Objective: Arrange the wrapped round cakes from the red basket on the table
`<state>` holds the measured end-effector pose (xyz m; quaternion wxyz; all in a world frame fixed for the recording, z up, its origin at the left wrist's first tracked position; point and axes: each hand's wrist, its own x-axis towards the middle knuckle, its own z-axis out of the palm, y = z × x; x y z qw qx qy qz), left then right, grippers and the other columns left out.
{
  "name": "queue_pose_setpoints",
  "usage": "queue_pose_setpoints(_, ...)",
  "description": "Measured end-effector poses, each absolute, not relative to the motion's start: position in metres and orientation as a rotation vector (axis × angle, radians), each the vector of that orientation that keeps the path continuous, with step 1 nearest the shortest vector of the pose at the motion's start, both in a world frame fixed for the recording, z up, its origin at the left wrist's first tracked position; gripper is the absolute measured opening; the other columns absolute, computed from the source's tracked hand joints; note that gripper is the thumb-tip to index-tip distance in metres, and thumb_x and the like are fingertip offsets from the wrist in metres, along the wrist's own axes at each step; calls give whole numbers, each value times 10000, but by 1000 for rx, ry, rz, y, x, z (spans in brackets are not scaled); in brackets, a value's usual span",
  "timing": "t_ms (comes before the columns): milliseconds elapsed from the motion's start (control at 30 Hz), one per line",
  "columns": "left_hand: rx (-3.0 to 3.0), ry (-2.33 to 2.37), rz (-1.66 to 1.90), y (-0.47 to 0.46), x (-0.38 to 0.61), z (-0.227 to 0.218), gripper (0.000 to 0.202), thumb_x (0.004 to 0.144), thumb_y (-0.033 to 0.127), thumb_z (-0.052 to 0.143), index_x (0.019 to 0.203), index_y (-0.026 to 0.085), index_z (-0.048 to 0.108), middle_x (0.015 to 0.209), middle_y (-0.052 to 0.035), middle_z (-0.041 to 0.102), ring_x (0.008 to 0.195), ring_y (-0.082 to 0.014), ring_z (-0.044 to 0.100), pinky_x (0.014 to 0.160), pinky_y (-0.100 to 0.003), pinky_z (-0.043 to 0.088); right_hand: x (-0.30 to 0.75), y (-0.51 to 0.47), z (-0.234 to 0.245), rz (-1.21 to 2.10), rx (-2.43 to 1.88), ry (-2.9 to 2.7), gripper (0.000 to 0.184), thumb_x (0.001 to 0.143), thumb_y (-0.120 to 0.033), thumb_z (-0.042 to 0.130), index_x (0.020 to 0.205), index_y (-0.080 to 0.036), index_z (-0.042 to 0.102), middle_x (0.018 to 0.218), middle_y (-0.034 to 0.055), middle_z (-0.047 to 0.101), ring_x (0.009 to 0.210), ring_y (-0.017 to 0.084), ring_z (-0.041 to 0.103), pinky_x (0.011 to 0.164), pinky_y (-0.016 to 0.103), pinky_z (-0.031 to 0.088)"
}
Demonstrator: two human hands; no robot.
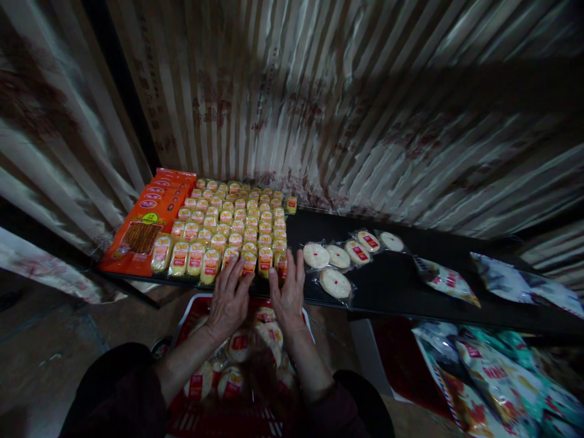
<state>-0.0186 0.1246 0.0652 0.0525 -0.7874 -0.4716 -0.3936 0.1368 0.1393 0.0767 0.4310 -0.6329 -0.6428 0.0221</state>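
Note:
My left hand (229,296) and my right hand (288,291) lie side by side at the front edge of a black shelf (392,280). Both have their fingers stretched out flat, fingertips resting on the front row of small yellow wrapped snack packs (237,228). These packs stand in several tidy rows with red-and-white labels. Neither hand grips anything. Below my wrists sits a red basket (191,316) with more wrapped round cakes in it.
Orange flat packets (150,213) lie stacked at the shelf's left end. Several round white cakes in clear wrap (337,258) lie to the right of my hands. Printed bags (447,280) lie farther right and below. Striped curtain cloth (365,109) hangs behind.

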Motion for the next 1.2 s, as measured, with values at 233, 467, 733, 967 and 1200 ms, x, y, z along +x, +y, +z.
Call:
queue_pose_setpoints(233,-2328,-1426,-1157,126,-17,68,335,840,91,502,1163,167,548,1379,-174,466,1385,-292,298,1047,-501,398,130,148,82,20,-1594,-1643,589,900,-439,478,1423,-204,342,1522,173,253,1397,317,263,1061,562,338)
queue_pose_setpoints(467,-2336,-1436,-1188,129,-14,67,285,850,145,522,1132,168,549,1366,-150,499,1384,-281,303,1069,-496,363,129,152,79,-7,-1637,-1675,579,877,-455,511,1391,-213,404,1513,163,277,1364,329,315,1038,546,362)
queue_pose_setpoints(733,-2366,-1462,-1170,133,-14,65,416,836,123,500,1251,157,490,1433,-171,425,1410,-287,253,1101,-520,308,125,156,76,33,-1655,-1658,545,892,-404,488,1385,-184,407,1524,163,242,1381,307,292,1060,506,362)
queue_pose_setpoints(967,-2365,-1457,-1136,132,-12,66,414,833,144,509,1247,152,518,1433,-165,439,1394,-292,298,1112,-522,299,124,154,75,-71,-1694,-1705,522,912,-379,455,1391,-181,398,1501,167,288,1353,301,337,1026,477,409)
queue_pose_setpoints(1200,-2355,-1428,-1088,131,-9,68,523,851,237,522,1358,135,442,1452,-164,418,1409,-298,260,1137,-516,248,124,149,73,-180,-1724,-1700,576,919,-403,433,1429,-155,330,1501,202,277,1351,322,324,1004,508,398)
